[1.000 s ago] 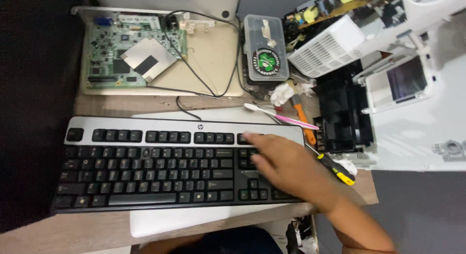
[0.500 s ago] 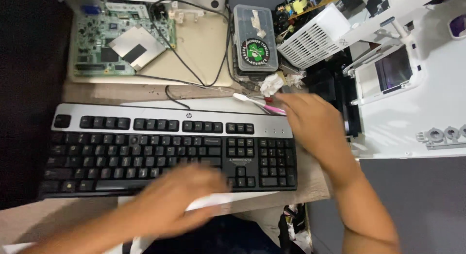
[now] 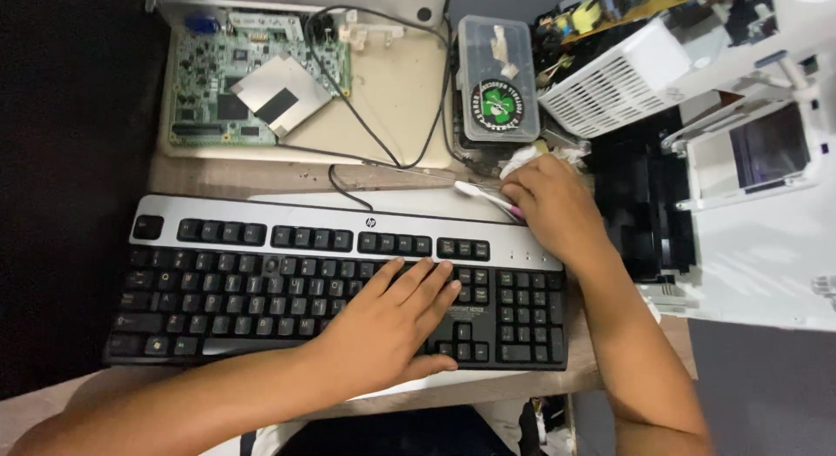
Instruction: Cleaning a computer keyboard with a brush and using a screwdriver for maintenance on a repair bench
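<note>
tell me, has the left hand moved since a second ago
Yes. The left hand was out of view then; it has come in from below onto the keyboard, resting on its right-centre keys.

2 bare forearms, left hand (image 3: 392,321), right hand (image 3: 557,208), no sleeves

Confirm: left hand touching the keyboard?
Touching. In the head view the left hand lies palm-down flat on the black keyboard, fingers spread over the keys, no gap visible beneath them.
</note>
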